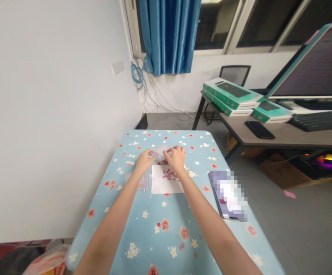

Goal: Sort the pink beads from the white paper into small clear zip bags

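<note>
A small clear plastic bag (160, 152) lies between my two hands near the far half of the table. My left hand (144, 161) is closed in a pinch at the bag's left edge, where a small pink spot shows by the fingertips. My right hand (177, 157) bends over the bag's right side, thumb and fingers pinched at it. Just below, a white sheet of paper (161, 184) carries a cluster of small dark pink pieces (170, 175). Beside my left forearm rests another clear bag (141, 184) with pinkish strips on it. Blur hides the fine detail.
A flowered blue cloth (145, 233) covers the table. Toward its right edge sits a purple, partly pixelated flat item (226, 194). A desk at the right holds green keyboard boxes (231, 95), a black phone (259, 130) and a monitor (312, 65). A white wall borders the left.
</note>
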Available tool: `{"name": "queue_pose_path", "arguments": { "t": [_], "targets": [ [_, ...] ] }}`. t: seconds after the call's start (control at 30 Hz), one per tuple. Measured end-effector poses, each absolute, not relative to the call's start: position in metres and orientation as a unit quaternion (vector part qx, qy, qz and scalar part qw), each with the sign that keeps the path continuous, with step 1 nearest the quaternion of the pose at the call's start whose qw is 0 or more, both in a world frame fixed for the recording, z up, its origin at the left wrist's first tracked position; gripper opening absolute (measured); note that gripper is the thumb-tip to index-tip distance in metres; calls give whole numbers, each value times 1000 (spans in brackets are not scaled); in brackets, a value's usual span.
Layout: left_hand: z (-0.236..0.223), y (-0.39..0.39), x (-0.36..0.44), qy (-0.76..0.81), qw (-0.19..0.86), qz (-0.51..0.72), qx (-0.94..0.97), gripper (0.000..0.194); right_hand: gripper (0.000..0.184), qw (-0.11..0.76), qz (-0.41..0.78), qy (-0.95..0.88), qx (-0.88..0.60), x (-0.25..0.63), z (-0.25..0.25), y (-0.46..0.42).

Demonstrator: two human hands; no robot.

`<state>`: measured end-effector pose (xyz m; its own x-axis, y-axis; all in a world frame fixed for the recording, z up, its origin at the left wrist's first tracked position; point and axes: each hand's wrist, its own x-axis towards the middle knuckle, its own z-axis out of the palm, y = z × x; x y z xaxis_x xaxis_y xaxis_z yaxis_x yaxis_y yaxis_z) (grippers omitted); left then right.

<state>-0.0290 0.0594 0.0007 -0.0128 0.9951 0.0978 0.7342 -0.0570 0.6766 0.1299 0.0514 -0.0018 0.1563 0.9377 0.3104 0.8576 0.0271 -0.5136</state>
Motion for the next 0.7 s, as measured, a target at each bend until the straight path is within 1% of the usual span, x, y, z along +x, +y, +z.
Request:
{"name": "queue_pose_path", "arguments": {
  "t": [0.1, 0.27, 0.47, 0.57, 0.7],
  "targets": [
    [-5, 66, -24, 652, 223, 280, 669, 20, 30, 307, 66, -648, -694, 128, -3, 58],
    [-11, 68, -19, 653, 221, 269, 673, 23, 24, 303, 65, -640, -703, 123, -8, 64],
    [-17, 63, -18, 631, 219, 301, 680, 19, 20, 313, 73, -641, -697, 117, -11, 62],
    [-21, 63, -20, 627, 224, 337, 665, 19, 17, 333, 95, -638, -688, 114, -6, 58],
    [-23, 65, -25, 627, 261, 392, 620, 31, 17, 393, 145, -617, -666, 114, 8, 51]
  ]
}}
